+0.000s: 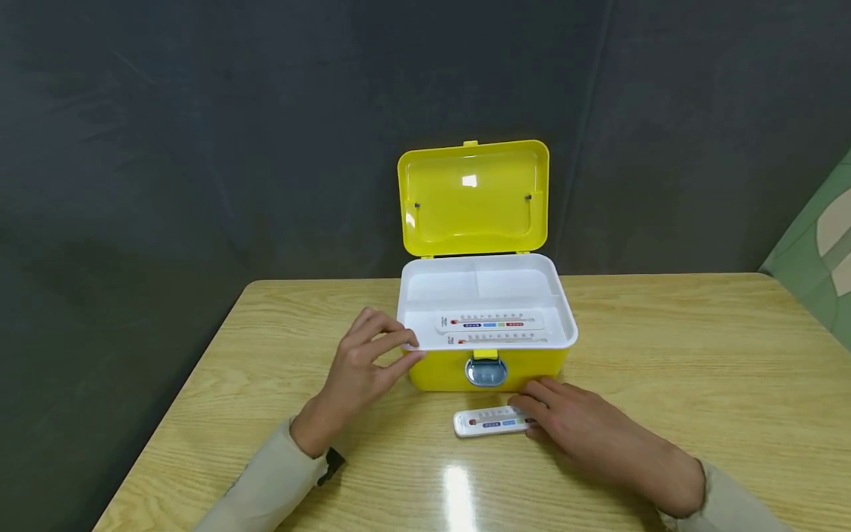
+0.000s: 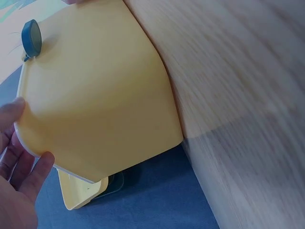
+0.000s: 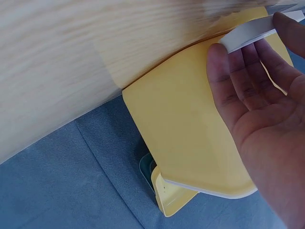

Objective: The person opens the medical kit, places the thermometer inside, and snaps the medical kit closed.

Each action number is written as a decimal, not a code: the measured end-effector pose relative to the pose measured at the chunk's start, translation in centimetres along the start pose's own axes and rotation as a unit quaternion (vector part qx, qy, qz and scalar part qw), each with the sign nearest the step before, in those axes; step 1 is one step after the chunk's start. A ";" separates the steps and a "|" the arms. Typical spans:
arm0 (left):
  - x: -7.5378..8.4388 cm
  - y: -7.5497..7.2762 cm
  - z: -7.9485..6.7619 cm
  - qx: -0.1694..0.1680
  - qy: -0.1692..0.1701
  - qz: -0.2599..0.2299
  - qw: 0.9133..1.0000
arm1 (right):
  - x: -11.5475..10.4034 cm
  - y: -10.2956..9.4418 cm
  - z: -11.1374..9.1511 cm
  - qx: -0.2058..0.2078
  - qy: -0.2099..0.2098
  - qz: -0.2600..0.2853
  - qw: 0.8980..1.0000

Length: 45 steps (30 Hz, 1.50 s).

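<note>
A yellow box with a white inner tray stands with its lid raised. Two white thermometers with printed scales lie in the tray's front compartment. My left hand holds the tray rim at the box's front left corner, with thumb and fingers on either side of the edge. In front of the box, my right hand pinches the right end of another white thermometer low over the table. From the right wrist, this thermometer appears between thumb and fingertips; its far end is partly covered.
A blue-grey latch hangs on the box front. The tray's back part has two compartments parted by a divider. The wooden table ends behind the box at a dark cloth backdrop. Green patterned fabric is at right.
</note>
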<state>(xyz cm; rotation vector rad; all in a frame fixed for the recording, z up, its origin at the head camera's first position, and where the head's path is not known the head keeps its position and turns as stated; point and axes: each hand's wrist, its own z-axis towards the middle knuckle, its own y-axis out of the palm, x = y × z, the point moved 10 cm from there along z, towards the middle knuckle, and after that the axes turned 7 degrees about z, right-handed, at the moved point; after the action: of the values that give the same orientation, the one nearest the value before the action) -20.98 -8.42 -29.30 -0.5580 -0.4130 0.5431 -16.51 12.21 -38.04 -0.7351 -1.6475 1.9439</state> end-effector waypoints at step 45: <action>-0.9 -0.4 0.1 0.006 -0.057 -0.092 0.994 | 0.3 -0.5 -0.1 0.014 -0.004 0.033 0.999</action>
<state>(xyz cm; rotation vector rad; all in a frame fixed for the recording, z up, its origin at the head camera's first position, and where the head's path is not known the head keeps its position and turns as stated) -21.60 -9.16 -29.20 -0.4727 -0.5627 0.4017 -16.69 12.58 -37.60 -0.7815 -1.6173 2.0138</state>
